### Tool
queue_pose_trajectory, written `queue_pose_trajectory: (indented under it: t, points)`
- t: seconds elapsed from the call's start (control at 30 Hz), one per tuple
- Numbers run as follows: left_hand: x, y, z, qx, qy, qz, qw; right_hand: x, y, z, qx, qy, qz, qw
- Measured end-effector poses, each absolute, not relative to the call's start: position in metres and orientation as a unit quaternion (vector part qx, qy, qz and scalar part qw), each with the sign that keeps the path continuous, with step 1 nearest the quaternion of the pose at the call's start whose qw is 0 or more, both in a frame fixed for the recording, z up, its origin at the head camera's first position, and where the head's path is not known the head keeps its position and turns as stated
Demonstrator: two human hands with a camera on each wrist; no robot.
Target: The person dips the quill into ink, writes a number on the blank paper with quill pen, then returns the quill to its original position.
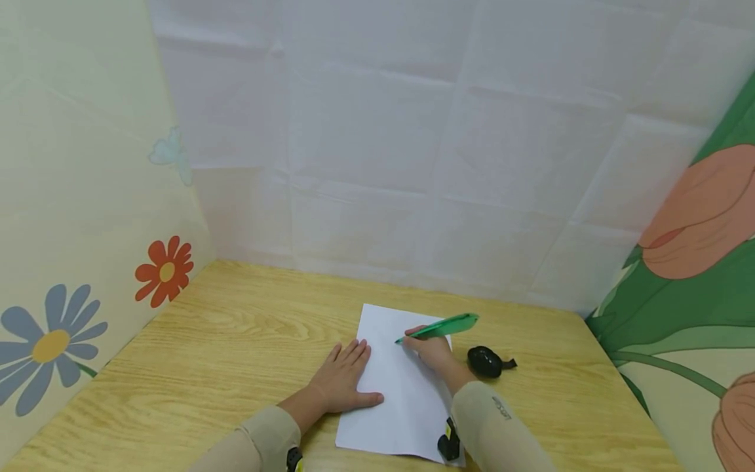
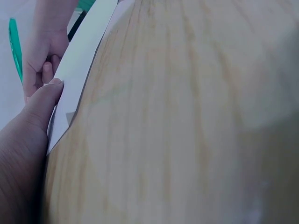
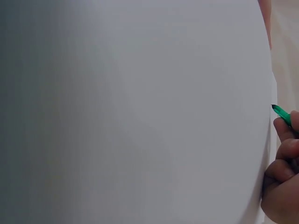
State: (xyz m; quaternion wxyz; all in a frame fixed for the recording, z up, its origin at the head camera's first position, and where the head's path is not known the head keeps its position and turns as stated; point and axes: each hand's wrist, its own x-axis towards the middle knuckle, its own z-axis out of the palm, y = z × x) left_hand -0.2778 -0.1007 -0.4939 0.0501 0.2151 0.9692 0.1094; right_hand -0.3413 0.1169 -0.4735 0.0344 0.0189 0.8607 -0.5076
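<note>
A white sheet of paper (image 1: 383, 423) lies lengthwise on the wooden table. My left hand (image 1: 342, 385) is spread flat with straight fingers at the sheet's left edge, its thumb resting on the paper. In my right hand (image 1: 435, 353) is a green pen (image 1: 451, 325) with a broad, leaf-like upper end, pinched between thumb and fingers. Its dark tip is at the upper middle of the sheet; whether it touches cannot be told. The right wrist view shows the pen's tip (image 3: 279, 111) and the curled fingers (image 3: 282, 170). No marks are visible on the paper.
A shiny black oval object (image 1: 485, 362) with a short tab lies right of the sheet. A white cloth (image 1: 377, 164) hangs behind the wooden table (image 1: 236, 341). Flower-printed panels (image 1: 88, 196) stand at both sides. A small black device (image 1: 449, 444) is at the right wrist.
</note>
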Motion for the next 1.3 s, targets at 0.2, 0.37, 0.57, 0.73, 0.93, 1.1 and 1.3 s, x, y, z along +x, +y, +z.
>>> queue_pose_trajectory:
  t: [0.2, 0.37, 0.57, 0.73, 0.93, 1.1, 1.3]
  points:
    - [-0.2792, -0.1003, -0.4954, 0.216, 0.969, 0.108, 0.047, -0.3406, 0.1167, -0.4716, 0.008, 0.863, -0.504, 0.035]
    - [-0.2782, -0.1001, -0.4939, 0.214, 0.969, 0.111, 0.052, -0.3404, 0.1162, -0.4733, 0.007, 0.862, -0.504, 0.049]
    - [-0.2775, -0.0996, -0.4923, 0.214, 0.968, 0.116, 0.056, -0.3396, 0.1143, -0.4739, 0.006, 0.860, -0.507, 0.061]
    - [-0.2782, -0.0996, -0.4928, 0.212, 0.969, 0.115, 0.055, -0.3394, 0.1143, -0.4744, 0.011, 0.858, -0.509, 0.069]
    - [-0.2789, -0.0996, -0.4928, 0.213, 0.969, 0.115, 0.056, -0.3385, 0.1148, -0.4750, 0.007, 0.854, -0.513, 0.079]
    - [-0.2779, -0.0997, -0.4919, 0.212, 0.968, 0.120, 0.060, -0.3371, 0.1140, -0.4732, 0.005, 0.856, -0.510, 0.083]
    - [-0.2747, -0.0990, -0.4873, 0.209, 0.968, 0.122, 0.065, -0.3343, 0.1128, -0.4712, 0.001, 0.855, -0.511, 0.091]
